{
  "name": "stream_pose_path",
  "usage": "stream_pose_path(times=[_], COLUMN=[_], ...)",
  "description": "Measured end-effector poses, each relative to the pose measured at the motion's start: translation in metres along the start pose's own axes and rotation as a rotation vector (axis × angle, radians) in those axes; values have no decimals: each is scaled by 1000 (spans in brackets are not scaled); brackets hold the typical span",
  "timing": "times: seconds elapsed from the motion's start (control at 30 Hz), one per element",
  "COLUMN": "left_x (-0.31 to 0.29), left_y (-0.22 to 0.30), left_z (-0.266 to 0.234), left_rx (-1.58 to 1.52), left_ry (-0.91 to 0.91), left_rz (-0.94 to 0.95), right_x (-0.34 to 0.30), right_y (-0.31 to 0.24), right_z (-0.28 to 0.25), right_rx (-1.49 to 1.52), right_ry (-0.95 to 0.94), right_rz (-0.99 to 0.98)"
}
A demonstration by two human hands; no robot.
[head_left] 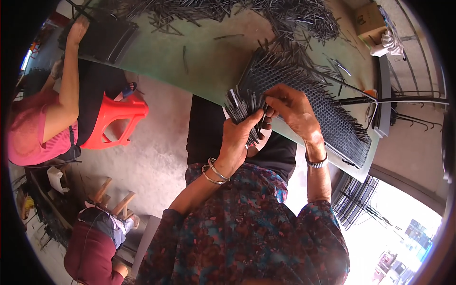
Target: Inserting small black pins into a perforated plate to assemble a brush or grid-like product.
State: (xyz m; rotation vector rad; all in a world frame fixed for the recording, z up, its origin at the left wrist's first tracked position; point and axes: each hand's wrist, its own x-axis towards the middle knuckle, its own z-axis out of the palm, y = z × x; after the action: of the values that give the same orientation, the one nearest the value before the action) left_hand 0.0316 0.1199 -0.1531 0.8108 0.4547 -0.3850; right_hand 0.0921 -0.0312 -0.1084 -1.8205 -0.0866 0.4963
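Note:
A bundle of thin black sticks (239,105) is gripped in my left hand (233,137), its ends fanning out above and below the thumb. My right hand (298,114) is closed in a pinch beside the bundle's right edge; whatever lies between its fingertips is too small to make out. Just beyond both hands, a black honeycomb tray (327,108) full of small holes slants along the table's near edge. Many similar sticks stand in the rows along its far side, while the nearer holes show bare.
A large heap of loose black sticks (304,19) covers the back of the green table (209,57). Metal rods (411,100) jut in from the right, below a cardboard box (370,21). At left, a person in pink (38,128) works beside a red stool (114,121); another person (90,251) sits lower left.

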Motion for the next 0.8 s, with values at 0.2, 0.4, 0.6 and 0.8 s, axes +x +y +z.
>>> stream_pose_path(times=[0.2, 0.4, 0.6, 0.8], left_x=[9, 8, 8, 6], left_y=[-3, -14, -14, -14], left_z=[-2, 4, -1, -2], left_rx=[-119, -163, -144, -185], left_ry=[108, 64, 55, 52], left_rz=[-8, -146, -163, -158], right_x=[4, 43, 60, 63], right_y=[-10, 3, 11, 13], right_z=[-8, -14, -14, -16], right_rx=[11, -282, -379, -363], right_ry=[431, 642, 649, 624], right_rz=[-203, -413, -446, -476])
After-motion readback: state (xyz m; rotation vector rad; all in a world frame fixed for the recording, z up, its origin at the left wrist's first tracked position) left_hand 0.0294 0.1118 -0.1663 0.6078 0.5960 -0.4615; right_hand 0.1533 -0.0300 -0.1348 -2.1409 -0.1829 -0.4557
